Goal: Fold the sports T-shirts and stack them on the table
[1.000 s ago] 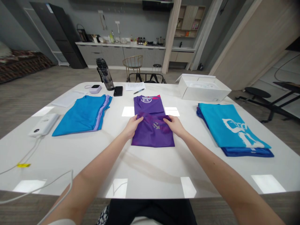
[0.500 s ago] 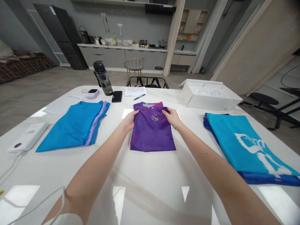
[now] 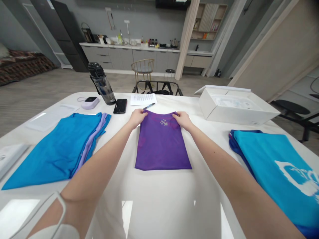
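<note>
A purple shirt [image 3: 163, 146], folded into a rough rectangle with a small grey print near its top, lies in the middle of the white table [image 3: 159, 199]. My left hand [image 3: 138, 118] pinches its upper left corner, and my right hand [image 3: 183, 120] grips the upper right corner. Between the two hands the top edge is drawn out and sags slightly. To the left lie blue folded clothes [image 3: 59, 142] with a lilac garment [image 3: 93, 139] among them. On the right a turquoise shirt [image 3: 269, 156] with white print rests on dark blue clothing.
Beyond the shirt are a pen [image 3: 149, 106], a printed sheet [image 3: 143, 99], a black phone [image 3: 120, 106], a water bottle [image 3: 103, 84] and a small lilac device [image 3: 90, 103]. An open white box [image 3: 236, 106] stands back right. A white cable [image 3: 61, 202] crosses my left forearm.
The shirt's top edge has been pulled up and smoothed, covering the red and grey bits that showed there. Both hands still hold its corners. The view has moved closer to the table.
</note>
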A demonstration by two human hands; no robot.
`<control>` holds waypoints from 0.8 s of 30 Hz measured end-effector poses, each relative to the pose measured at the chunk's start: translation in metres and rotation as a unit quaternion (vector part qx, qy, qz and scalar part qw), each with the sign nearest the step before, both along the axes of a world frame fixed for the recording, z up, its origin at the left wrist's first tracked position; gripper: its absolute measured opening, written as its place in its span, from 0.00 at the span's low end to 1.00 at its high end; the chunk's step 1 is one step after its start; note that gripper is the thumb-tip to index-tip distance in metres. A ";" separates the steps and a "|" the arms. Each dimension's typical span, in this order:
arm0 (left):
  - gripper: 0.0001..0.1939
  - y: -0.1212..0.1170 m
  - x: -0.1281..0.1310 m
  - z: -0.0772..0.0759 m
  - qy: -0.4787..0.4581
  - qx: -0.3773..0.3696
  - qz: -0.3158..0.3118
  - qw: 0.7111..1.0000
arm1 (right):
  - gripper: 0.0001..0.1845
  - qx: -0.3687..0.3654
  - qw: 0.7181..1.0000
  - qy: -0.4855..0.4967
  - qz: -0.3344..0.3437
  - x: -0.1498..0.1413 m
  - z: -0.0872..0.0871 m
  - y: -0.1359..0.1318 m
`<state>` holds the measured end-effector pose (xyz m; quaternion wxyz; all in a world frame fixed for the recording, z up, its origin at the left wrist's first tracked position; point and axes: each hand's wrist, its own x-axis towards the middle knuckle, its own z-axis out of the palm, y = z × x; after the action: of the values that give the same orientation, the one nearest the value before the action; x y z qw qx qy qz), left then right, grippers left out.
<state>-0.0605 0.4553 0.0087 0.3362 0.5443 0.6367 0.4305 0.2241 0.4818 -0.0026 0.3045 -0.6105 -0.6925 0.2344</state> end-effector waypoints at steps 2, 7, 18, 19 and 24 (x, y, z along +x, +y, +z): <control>0.07 0.009 -0.009 -0.007 0.093 -0.014 -0.022 0.995 | 0.14 -0.007 0.998 -0.066 0.001 0.003 -0.005 0.006; 0.06 0.022 -0.024 -0.008 0.137 -0.019 -0.068 0.988 | 0.13 0.000 0.995 -0.099 0.006 0.011 -0.007 0.013; 0.12 0.033 -0.016 -0.019 0.282 -0.044 -0.025 0.958 | 0.15 0.012 0.989 -0.142 -0.034 0.004 -0.018 0.029; 0.13 0.030 -0.013 -0.022 0.302 -0.042 -0.012 0.952 | 0.14 0.006 0.987 -0.155 -0.040 0.002 -0.021 0.027; 0.21 0.002 0.016 -0.019 0.375 0.123 -0.016 0.919 | 0.20 0.115 0.967 -0.209 -0.086 -0.015 -0.019 0.003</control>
<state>-0.0449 0.4568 -0.0105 0.0097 0.7129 0.6496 0.2640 0.2088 0.4850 -0.0211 0.2404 -0.6637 -0.7083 -0.0068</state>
